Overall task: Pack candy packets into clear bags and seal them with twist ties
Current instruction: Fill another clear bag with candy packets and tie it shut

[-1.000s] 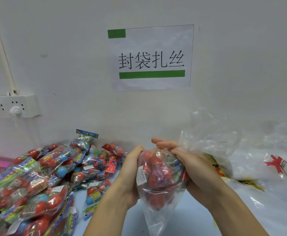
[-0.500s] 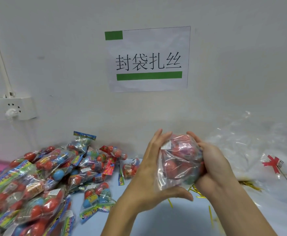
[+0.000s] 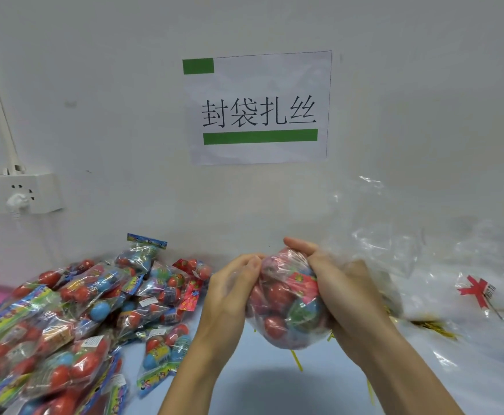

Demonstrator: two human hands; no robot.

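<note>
Both hands wrapped round a clear bag of candy above the desk: left hand grip and right hand grip curled, squeezing it.

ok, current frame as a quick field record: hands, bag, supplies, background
left hand: grips the filled clear bag from its left side
right hand: grips the bag's right side, fingers curled over the top
bag contents: red and green candy packets, bunched into a ball
bag seal: no tie visible on it
candy packets pile: on the table, left of the hands
twist ties: loose yellow strips on the table below the bag
empty clear bags: heaped at right
wall sign: behind, above the hands
</note>
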